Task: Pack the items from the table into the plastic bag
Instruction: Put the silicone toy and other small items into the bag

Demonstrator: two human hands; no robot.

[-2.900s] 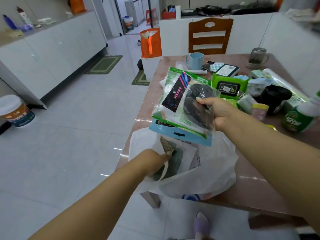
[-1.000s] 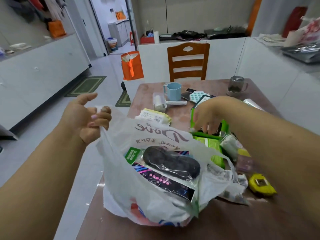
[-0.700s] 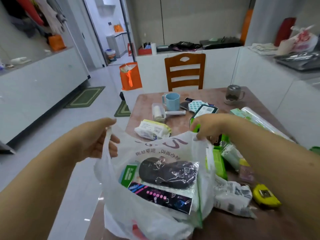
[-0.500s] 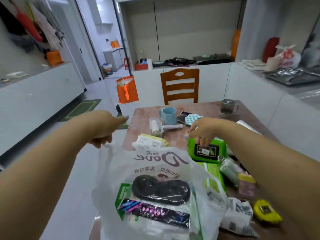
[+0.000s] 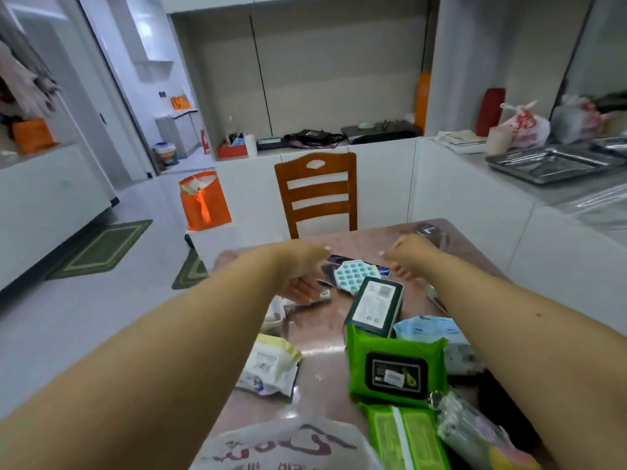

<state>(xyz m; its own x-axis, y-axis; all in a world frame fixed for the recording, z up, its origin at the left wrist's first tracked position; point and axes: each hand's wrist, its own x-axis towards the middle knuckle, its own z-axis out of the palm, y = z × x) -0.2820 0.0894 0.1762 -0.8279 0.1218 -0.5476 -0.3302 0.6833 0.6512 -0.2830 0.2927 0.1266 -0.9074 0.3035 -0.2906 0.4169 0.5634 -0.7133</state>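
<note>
Both arms reach out over the bench [image 5: 319, 337], toward its far end near the wooden chair [image 5: 317, 193]. Taking the teal honeycomb tray [image 5: 357, 275] as the landmark: the left hand [image 5: 302, 269] is just to its left, palm down, fingers [image 5: 305, 289] curled loosely downward over a small whitish thing I cannot make out; whether they grip it I cannot tell. The right hand [image 5: 409, 256] is just to the tray's right, fingers curled into a loose fist, and nothing shows in it. Nearer the camera than the tray stands a dark box with a white label [image 5: 375, 305], leaning on a green wipes pack [image 5: 395, 368]. Left of that pack lies a white and yellow wipes pack [image 5: 269, 364]. The plastic bag [image 5: 285, 446] sits nearest the camera, well apart from the tray, at the bench's near edge, with only its printed top showing.
</note>
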